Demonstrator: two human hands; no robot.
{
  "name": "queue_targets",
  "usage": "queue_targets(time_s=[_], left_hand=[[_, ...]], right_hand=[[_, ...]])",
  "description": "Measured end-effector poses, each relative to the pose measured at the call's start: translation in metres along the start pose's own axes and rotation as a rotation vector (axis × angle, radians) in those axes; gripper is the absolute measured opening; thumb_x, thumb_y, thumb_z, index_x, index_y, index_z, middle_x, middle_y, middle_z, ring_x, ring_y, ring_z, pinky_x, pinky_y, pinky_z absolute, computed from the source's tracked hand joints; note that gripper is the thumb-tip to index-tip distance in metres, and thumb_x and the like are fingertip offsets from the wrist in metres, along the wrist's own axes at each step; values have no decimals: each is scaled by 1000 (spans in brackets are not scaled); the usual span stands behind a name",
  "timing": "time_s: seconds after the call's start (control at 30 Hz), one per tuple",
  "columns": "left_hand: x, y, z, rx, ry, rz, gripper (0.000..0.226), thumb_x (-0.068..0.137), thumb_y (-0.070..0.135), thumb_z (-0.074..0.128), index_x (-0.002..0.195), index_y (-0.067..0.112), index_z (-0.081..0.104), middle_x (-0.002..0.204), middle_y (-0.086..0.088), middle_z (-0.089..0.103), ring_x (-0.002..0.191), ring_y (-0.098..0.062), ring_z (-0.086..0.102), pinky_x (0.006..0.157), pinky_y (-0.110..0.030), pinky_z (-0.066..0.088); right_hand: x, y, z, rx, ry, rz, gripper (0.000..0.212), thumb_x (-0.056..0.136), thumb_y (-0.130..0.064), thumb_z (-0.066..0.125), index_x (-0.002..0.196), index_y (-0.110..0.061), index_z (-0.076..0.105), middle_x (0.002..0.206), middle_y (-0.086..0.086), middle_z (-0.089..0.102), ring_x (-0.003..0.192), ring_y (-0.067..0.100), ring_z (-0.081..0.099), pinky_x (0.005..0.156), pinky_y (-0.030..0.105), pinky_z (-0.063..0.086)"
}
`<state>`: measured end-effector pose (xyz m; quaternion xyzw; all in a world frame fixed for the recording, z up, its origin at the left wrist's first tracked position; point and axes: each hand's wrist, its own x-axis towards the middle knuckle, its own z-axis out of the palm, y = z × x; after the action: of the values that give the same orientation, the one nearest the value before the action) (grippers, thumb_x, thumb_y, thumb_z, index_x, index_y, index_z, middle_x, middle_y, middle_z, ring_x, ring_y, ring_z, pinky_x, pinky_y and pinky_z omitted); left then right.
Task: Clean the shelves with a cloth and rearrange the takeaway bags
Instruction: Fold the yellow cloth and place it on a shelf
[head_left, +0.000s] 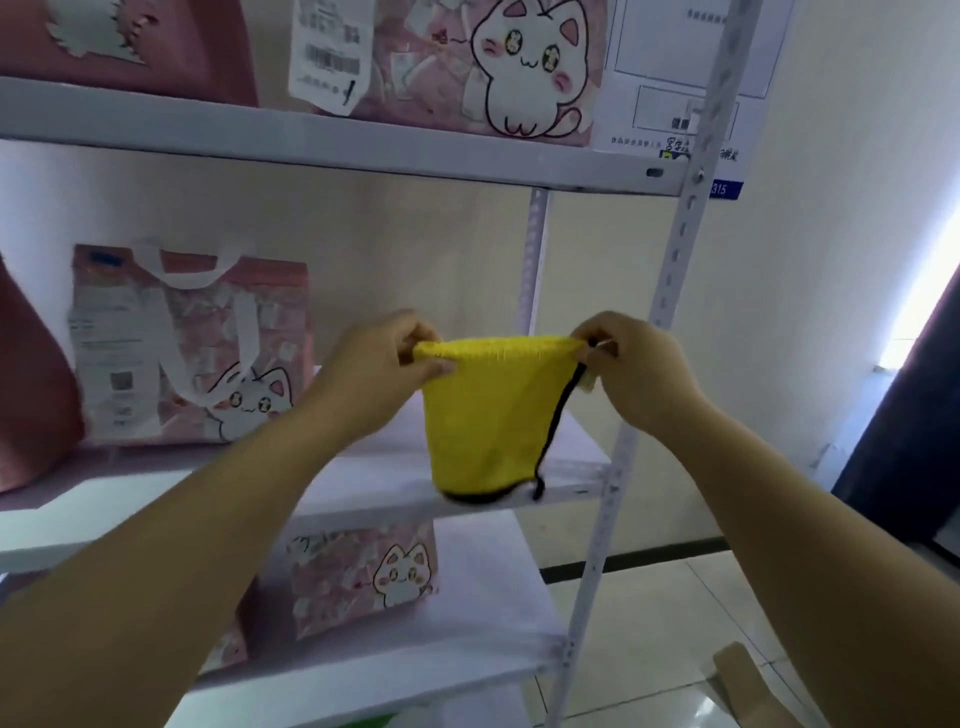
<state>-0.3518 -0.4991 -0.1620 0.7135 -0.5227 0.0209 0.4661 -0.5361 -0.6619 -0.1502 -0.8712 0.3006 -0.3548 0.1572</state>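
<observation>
A yellow cloth (488, 415) with a black edge hangs folded in front of the middle shelf (566, 483). My left hand (379, 369) pinches its top left corner and my right hand (634, 369) pinches its top right corner, stretching the upper edge between them. A pink takeaway bag with a white cat (192, 343) stands on the middle shelf to the left of my hands. Another cat bag (483, 67) stands on the top shelf, and a third (363, 577) on the lower shelf.
The white metal rack has a perforated front right upright (670, 291). A plain pink bag (31, 395) sits at the far left. A poster (680, 62) hangs on the wall behind. Tiled floor and a cardboard piece (737, 670) lie at the lower right.
</observation>
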Motion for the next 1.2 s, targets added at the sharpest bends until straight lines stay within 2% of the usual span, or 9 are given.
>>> queue_targets(time_s=[0.17,0.33,0.43,0.5,0.63,0.77,0.9,1.07,1.2], left_hand=[[44,-13,24,23,118,161,16,82,21,69,81,23,53,70,1,59,63,-13,51,59,-19,39],[33,-76,64,56,-281,62,12,84,27,66,84,28,54,82,4,62,77,-17,58,72,-34,48],[25,-97,74,-56,-422,-15,15,80,30,70,80,30,55,70,12,58,62,-5,49,62,-22,41],[30,-103,75,-137,-410,-47,13,80,28,71,80,29,57,68,15,61,60,-1,52,60,-16,43],[56,-106,79,-211,-347,-128,12,81,24,70,87,19,61,77,-3,69,70,-17,67,66,-29,57],[82,-116,92,-75,-335,-201,20,79,31,71,91,17,61,80,-3,68,68,-21,67,65,-33,57],[94,-133,110,73,-331,-245,21,76,31,73,89,17,63,78,1,63,71,-16,60,63,-26,49],[91,-146,125,115,-298,-274,29,73,32,75,94,19,61,90,3,59,79,-13,55,69,-26,44],[88,-143,124,131,-234,-174,28,74,30,75,92,25,54,104,1,51,83,-11,54,65,-19,40]], right_hand=[[30,20,20,55,240,-79,19,91,1,48,102,-5,61,91,7,63,83,21,57,62,21,37],[12,71,60,-40,-167,47,18,92,-6,49,97,-21,59,86,3,66,81,23,62,73,34,51],[1,83,71,-10,-330,51,21,93,-11,51,92,-32,53,82,-11,61,78,13,59,66,21,45],[3,83,74,72,-314,75,23,93,-12,52,91,-34,54,79,-13,61,75,14,59,64,23,46],[26,86,89,162,-227,168,19,94,-14,51,91,-32,57,81,1,64,69,18,60,62,24,47],[53,95,111,28,-250,266,20,93,-19,52,113,-20,58,98,-4,57,80,16,57,58,16,42],[70,104,126,-60,-327,327,21,91,-18,54,112,-18,57,99,-2,57,79,18,57,66,25,45],[68,113,148,-229,-445,315,18,91,-15,53,108,-18,58,112,9,60,95,25,57,80,32,50],[67,110,139,-217,-397,153,25,89,-14,60,113,-19,58,116,0,52,103,20,52,86,28,44]])
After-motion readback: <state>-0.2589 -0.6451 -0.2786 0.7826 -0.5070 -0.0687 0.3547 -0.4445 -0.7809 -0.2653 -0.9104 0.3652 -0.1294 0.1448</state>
